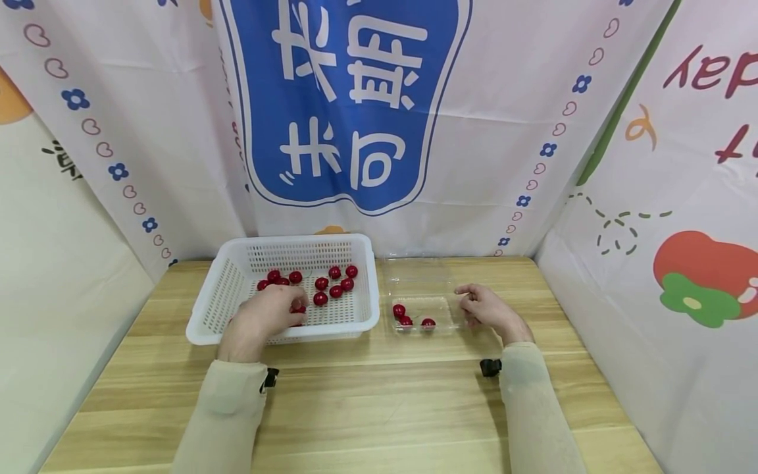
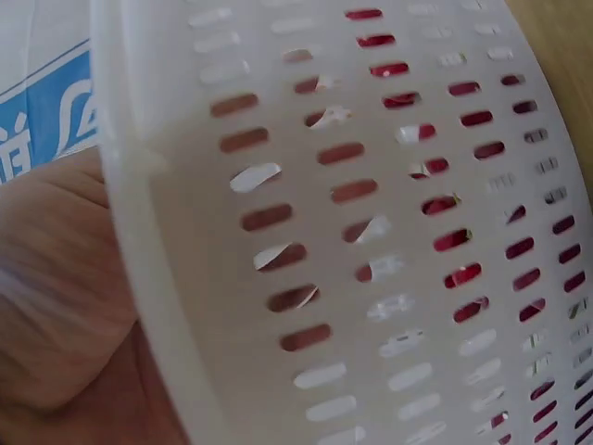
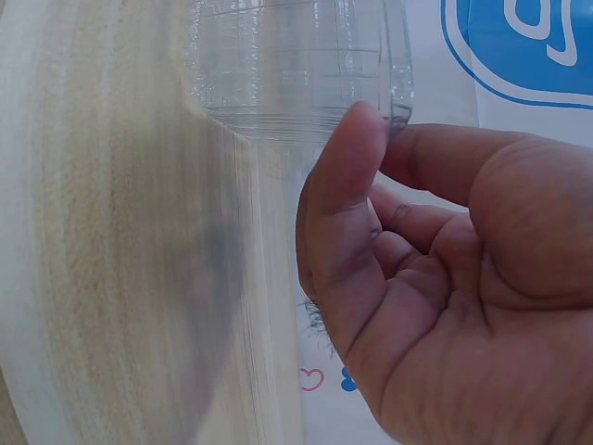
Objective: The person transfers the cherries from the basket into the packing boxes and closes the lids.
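Note:
My left hand (image 1: 271, 311) reaches over the near wall of a white plastic basket (image 1: 372, 289), fingers down among red cherries (image 1: 320, 299). One cherry (image 1: 298, 309) shows between the fingertips and thumb; I cannot tell whether they pinch it. In the left wrist view the slotted basket wall (image 2: 185, 306) hides most of the fingers. On the right, a clear plastic box (image 1: 422, 304) with its lid raised stands beside the basket, a few cherries (image 1: 399, 310) inside. My right hand (image 1: 487, 308) pinches the box's edge between thumb and index finger (image 3: 350, 167), the other fingers curled.
Basket and box stand side by side toward the back of a wooden table (image 1: 379, 408). A printed white curtain (image 1: 485, 151) hangs right behind them, with more cloth at both sides. A black strap piece (image 1: 490, 367) sticks out at the right sleeve.

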`<state>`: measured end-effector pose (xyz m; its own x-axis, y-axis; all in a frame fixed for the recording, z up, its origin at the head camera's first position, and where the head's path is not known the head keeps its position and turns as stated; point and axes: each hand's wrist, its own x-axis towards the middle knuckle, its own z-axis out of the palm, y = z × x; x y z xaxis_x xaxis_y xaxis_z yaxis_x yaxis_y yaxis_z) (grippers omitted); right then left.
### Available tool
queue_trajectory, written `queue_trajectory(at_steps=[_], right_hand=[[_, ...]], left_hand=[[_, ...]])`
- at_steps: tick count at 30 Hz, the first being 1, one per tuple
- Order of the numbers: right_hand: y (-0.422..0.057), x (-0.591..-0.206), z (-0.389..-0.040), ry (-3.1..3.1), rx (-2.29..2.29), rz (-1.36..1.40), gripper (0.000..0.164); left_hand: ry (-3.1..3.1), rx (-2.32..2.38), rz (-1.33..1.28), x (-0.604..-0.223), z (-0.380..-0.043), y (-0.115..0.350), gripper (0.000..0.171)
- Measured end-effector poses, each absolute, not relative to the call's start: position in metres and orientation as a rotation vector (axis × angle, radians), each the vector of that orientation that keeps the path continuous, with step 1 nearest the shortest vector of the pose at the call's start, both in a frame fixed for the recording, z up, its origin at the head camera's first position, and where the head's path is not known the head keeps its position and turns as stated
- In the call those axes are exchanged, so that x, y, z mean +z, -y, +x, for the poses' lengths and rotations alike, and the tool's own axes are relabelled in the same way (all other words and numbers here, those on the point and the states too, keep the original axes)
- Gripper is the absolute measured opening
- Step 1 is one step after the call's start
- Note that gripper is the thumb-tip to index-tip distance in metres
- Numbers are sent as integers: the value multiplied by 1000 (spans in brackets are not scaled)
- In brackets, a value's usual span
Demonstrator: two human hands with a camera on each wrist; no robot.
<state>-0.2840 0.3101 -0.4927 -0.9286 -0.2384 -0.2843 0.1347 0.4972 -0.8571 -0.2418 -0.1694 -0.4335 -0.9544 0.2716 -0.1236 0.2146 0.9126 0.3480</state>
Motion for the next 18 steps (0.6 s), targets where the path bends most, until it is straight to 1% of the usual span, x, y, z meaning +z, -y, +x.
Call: queue_trajectory(at_steps=[11, 18], right_hand=[[-311, -494, -285, -2381, -1419, -92, 51], [-311, -496, -285, -2377, -1425, -92, 50]], left_hand=[[-2763, 518, 315, -435, -251, 178, 12], [-2712, 544, 273, -440, -258, 182, 16]])
